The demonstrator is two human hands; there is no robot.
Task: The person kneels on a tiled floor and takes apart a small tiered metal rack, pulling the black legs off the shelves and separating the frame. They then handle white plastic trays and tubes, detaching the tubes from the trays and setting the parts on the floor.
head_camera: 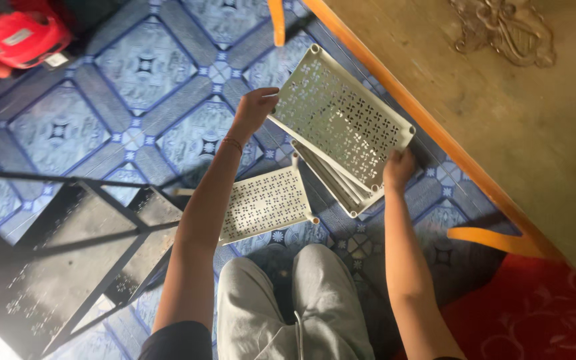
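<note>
Looks like the person is mid-way through sorting a bunch of perforated white plastic shelf panels. The left hand (255,110) is gripping the left edge of the top panel (341,117), fingers curled over the rim and pinching it, while the right hand (399,170) is clamping the lower right corner, thumb on top and the rest tucked underneath (can't see those). The panel is being held tilted just above a stack of similar panels (331,180) leaning beside the wooden bench (501,120). Another loose panel (265,203) is lying flat on the blue patterned floor (101,100), near a black metal frame (75,247). My guess: the next move needs both hands keeping it level while lifting it clear of the stack.
</note>
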